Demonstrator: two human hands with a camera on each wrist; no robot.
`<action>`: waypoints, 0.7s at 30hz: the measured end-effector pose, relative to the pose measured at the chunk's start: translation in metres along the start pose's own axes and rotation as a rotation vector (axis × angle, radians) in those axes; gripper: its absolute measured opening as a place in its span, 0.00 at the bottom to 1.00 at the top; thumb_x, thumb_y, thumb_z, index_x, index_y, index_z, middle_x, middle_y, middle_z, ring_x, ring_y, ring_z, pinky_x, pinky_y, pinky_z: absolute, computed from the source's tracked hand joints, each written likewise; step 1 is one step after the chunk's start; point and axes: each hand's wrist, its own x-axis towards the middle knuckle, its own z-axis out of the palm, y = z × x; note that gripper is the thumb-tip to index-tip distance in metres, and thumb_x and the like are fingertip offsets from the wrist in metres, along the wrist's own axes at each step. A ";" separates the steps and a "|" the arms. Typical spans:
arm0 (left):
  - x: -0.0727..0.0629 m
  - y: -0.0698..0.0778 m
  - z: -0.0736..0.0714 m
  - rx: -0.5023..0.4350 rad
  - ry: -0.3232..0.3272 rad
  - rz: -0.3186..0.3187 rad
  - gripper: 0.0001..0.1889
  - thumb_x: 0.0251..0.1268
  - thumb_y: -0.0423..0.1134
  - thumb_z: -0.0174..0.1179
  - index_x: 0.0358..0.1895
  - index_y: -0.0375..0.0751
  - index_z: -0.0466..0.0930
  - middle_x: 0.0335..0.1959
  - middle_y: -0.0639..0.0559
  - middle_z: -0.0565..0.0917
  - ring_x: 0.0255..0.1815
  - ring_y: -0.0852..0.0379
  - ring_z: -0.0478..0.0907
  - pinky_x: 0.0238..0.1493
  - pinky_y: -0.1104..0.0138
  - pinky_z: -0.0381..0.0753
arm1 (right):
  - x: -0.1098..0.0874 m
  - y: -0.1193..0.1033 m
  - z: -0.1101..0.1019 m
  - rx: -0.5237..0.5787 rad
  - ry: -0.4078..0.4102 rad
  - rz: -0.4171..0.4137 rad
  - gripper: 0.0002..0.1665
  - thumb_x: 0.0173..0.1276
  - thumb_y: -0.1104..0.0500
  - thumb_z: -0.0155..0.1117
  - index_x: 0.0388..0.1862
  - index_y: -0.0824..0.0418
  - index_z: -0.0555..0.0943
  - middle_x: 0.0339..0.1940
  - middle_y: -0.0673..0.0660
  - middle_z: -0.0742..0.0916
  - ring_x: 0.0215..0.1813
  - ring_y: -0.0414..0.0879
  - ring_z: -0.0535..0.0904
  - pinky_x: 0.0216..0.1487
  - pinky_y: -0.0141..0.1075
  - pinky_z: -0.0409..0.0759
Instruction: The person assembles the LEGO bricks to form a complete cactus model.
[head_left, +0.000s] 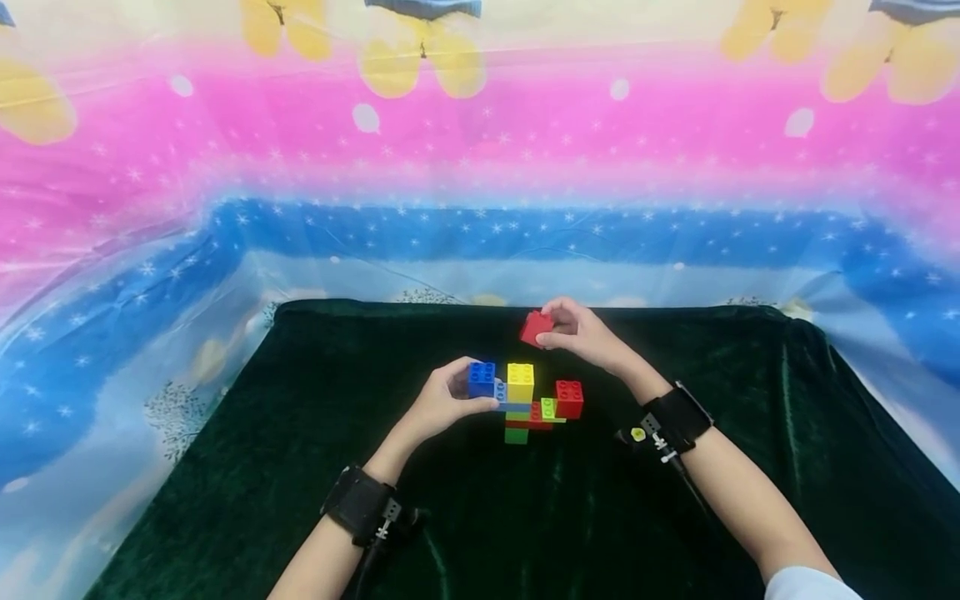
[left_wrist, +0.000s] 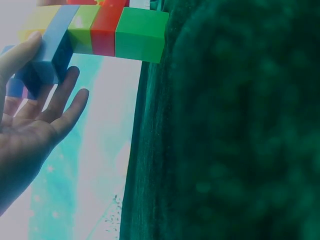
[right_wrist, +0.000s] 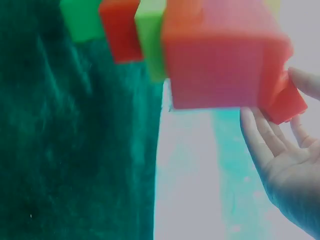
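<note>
My left hand (head_left: 441, 398) grips a built-up structure of toy building bricks by its left side, thumb and fingers around the blue part. A dark blue brick (head_left: 482, 380) and a yellow brick (head_left: 521, 383) stand on top of it. Out to the right sits a red brick (head_left: 569, 400) on a lime green piece (head_left: 550, 409), and a green brick (left_wrist: 142, 34) forms the bottom end. Above and behind the structure, my right hand (head_left: 588, 337) pinches a separate red brick (head_left: 536, 328), tilted, between thumb and fingers. In the right wrist view the structure's red brick partly overlaps it.
Dark green velvety cloth (head_left: 300, 467) covers the table below the hands. A patterned pink and blue fabric (head_left: 480, 158) rises behind the table's far edge and along its sides. Each wrist wears a black strap (head_left: 360, 504) with a camera and cable.
</note>
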 end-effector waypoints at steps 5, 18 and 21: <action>0.001 -0.001 -0.001 -0.005 -0.002 0.024 0.23 0.61 0.41 0.68 0.57 0.42 0.74 0.52 0.43 0.83 0.53 0.48 0.83 0.57 0.55 0.83 | -0.012 -0.016 0.006 -0.032 -0.021 -0.049 0.28 0.67 0.61 0.63 0.63 0.61 0.66 0.55 0.66 0.80 0.52 0.54 0.81 0.55 0.45 0.84; 0.001 0.000 0.000 0.004 -0.003 0.010 0.23 0.62 0.42 0.67 0.58 0.43 0.73 0.53 0.43 0.83 0.55 0.48 0.82 0.58 0.54 0.82 | -0.032 -0.027 0.024 -0.063 -0.030 -0.106 0.28 0.65 0.61 0.66 0.63 0.61 0.70 0.52 0.62 0.82 0.51 0.49 0.84 0.58 0.44 0.82; 0.000 0.000 0.001 0.003 -0.006 0.008 0.23 0.61 0.42 0.67 0.58 0.43 0.74 0.53 0.43 0.83 0.54 0.48 0.82 0.57 0.55 0.82 | -0.033 -0.027 0.026 -0.075 -0.026 -0.128 0.28 0.65 0.61 0.66 0.63 0.61 0.71 0.52 0.62 0.83 0.51 0.49 0.84 0.59 0.44 0.82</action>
